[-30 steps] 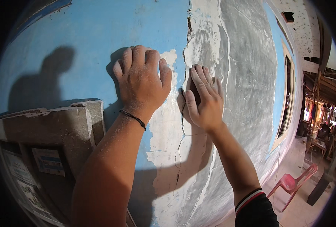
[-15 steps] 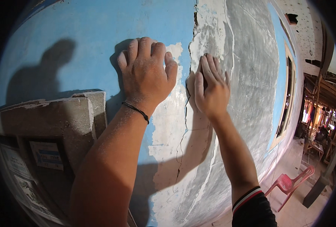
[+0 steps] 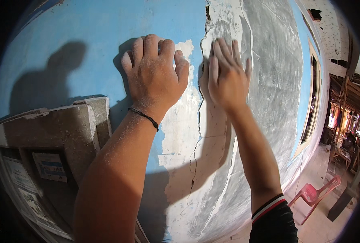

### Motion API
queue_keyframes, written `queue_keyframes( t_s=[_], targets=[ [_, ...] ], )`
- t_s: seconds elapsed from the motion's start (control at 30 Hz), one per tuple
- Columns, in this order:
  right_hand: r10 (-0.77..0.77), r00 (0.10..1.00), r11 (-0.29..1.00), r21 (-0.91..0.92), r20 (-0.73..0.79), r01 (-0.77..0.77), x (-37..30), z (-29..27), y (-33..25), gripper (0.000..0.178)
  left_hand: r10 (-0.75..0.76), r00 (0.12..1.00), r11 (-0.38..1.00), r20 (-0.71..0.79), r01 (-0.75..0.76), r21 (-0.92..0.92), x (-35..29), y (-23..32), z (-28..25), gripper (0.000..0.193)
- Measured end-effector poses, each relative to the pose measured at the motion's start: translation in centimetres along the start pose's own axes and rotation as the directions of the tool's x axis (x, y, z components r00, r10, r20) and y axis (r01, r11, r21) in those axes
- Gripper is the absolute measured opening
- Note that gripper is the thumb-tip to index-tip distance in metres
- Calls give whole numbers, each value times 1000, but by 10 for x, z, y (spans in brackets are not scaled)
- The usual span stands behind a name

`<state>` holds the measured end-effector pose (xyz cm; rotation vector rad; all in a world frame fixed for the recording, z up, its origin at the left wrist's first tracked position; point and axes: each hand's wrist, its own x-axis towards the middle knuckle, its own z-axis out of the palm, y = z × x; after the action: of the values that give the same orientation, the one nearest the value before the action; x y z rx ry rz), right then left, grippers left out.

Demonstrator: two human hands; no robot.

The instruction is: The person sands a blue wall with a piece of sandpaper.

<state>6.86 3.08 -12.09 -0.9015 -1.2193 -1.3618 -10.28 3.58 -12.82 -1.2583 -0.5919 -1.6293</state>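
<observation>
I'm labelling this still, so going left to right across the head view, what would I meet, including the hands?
Dark head-and-shoulders shadow → left hand → jagged crack → right hand → red chair.

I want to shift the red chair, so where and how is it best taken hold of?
Probably by the top of its backrest, from above, with a grip hooked over the edge. The red chair stands on its legs, and the backrest rises above the seat on the side away from the wall, so it seems easiest to reach.
</observation>
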Motion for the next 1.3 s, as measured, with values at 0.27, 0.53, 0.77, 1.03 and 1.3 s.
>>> queue_keyframes(
  t_s=[0.27, 0.53, 0.77, 1.03, 1.3],
  targets=[
    [3, 998, 1000, -3, -66, -3, -2, 5, -8, 42, 44, 998, 999, -55, -44, 2, 0, -2, 4, 19],
    [84, 995, 995, 56, -45, -81, 44, 7, 10, 42, 11, 1000, 1000, -24, -11, 7, 5, 7, 3, 13],
    [9, 999, 999, 54, -32, -7, -18, 5, -8, 44, 31, 998, 999, -55, -32, -27, 2, -5, 3, 18],
    [126, 986, 986, 98, 106, -137, 63, 2, 7, 46, 56, 996, 998, -70, -59, -35, 6, 5, 5, 16],
    [-21, 1000, 994, 103, 15, 19, -2, 2, -4, 43, -15, 999, 1000, 44, 14, 9, 5, 4, -2, 14]
  ],
)
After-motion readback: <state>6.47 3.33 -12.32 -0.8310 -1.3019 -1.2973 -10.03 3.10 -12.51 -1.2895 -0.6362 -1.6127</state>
